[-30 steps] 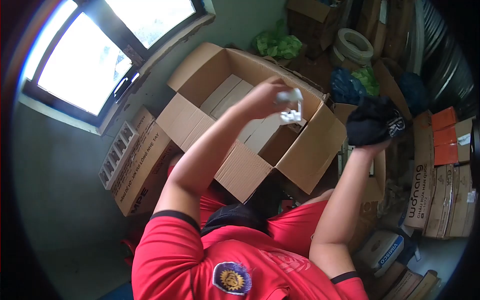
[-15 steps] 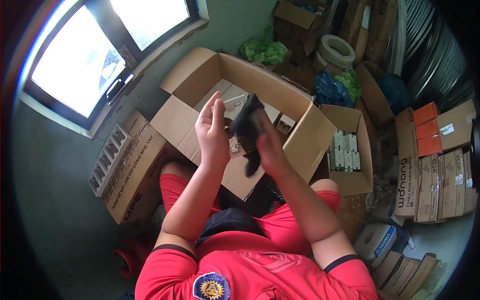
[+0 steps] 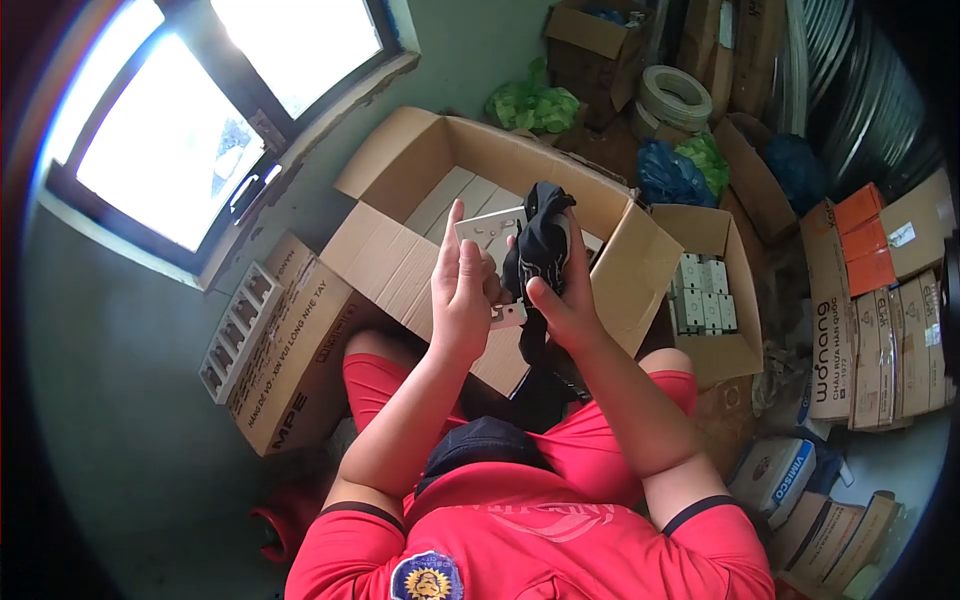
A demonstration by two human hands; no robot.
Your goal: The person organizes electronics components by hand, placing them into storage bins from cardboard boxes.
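Above a large open cardboard box (image 3: 385,262), my left hand (image 3: 462,300) is closed on a white plate (image 3: 488,226) with cut-outs. Part of the plate shows beyond the fingers, and the rest is hidden behind the black cloth (image 3: 541,240). My right hand (image 3: 568,308) grips this cloth, thumb in front, and presses it against the plate's right side. A loose end of the cloth hangs below the hand. White rectangular pieces (image 3: 440,205) lie inside the large box.
To the left, a white rack-like frame (image 3: 238,330) rests on a long carton (image 3: 290,345) below the window. A smaller box (image 3: 735,345) with several white switch boxes (image 3: 703,295) stands at right. Stacked cartons (image 3: 880,340), plastic bags (image 3: 535,105) and coiled tubing (image 3: 675,100) lie around.
Both hands have shifted slightly right in the view. The right hand has turned, so its thumb and the bunched cloth now face me. More of the left hand's curled fingers shows.
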